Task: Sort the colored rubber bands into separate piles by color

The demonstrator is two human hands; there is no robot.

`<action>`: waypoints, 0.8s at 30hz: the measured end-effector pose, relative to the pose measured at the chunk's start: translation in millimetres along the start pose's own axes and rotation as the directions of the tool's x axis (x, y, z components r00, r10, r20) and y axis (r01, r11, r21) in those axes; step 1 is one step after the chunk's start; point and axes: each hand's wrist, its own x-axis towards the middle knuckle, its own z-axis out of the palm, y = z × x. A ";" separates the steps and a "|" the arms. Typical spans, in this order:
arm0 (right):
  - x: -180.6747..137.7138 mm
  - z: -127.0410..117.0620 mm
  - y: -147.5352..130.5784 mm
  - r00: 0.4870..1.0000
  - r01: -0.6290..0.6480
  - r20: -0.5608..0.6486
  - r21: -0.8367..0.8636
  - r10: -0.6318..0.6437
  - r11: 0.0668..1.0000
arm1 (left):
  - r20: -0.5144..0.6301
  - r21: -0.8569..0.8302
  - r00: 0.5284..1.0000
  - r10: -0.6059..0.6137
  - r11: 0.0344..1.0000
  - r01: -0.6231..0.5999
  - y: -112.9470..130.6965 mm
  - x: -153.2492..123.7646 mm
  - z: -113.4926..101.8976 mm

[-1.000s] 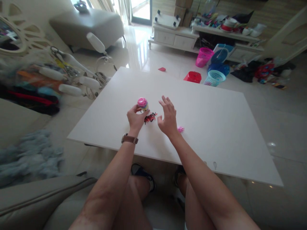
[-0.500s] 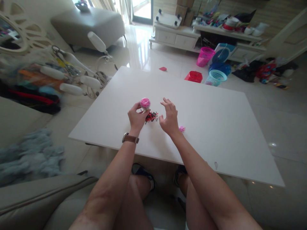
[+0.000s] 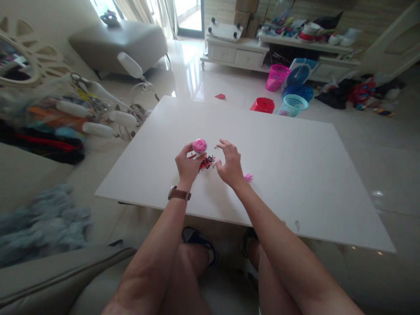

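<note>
Between the thumb and fingers of my left hand [image 3: 189,165] is a small clear round container [image 3: 200,146] with a pink flower shape inside. It is held over the white table [image 3: 282,162]. Just below it lies a heap of tiny red and black pieces [image 3: 207,162], looped like small clips or bands; my left hand partly covers the heap. To the right of the heap my right hand [image 3: 230,164] hovers with thumb and fingers apart, nothing visible gripped. A tiny dark piece shows by its fingertips, whether touching I cannot tell. Beside my right wrist rests a pink ruffled piece [image 3: 248,177].
Beyond the table's far edge stand a red stool-like item [image 3: 263,105], a light blue basket [image 3: 293,105] and a pink basket [image 3: 277,77] on the floor. A lamp with white arms [image 3: 113,118] is close to the left edge. A small clear piece [image 3: 297,225] lies near the front edge.
The view has tilted slightly. The container has turned so the pink flower faces up more toward me. My right hand's fingers have come slightly nearer the container.
</note>
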 end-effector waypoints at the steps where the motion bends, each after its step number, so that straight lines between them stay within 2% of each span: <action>1: 0.0 0.0 0.7 1.000 -0.003 0.004 -0.001 0.003 1.000 | 0.003 0.003 1.000 -0.003 1.000 0.003 -0.9 0.0 0.2; 9: 0.6 0.1 5.2 0.999 -0.052 -0.007 0.013 0.052 0.999 | -0.017 0.017 0.999 -0.037 0.999 0.037 -5.3 1.8 -0.7; 16: 0.7 -0.1 3.4 0.998 -0.060 0.014 0.029 0.060 0.998 | -0.059 -0.006 0.998 -0.015 1.000 0.014 -0.1 3.6 -1.2; 24: 0.9 3.2 4.9 0.998 -0.054 0.040 0.057 0.051 0.997 | -0.011 0.000 0.999 -0.047 0.999 0.047 0.4 0.2 1.7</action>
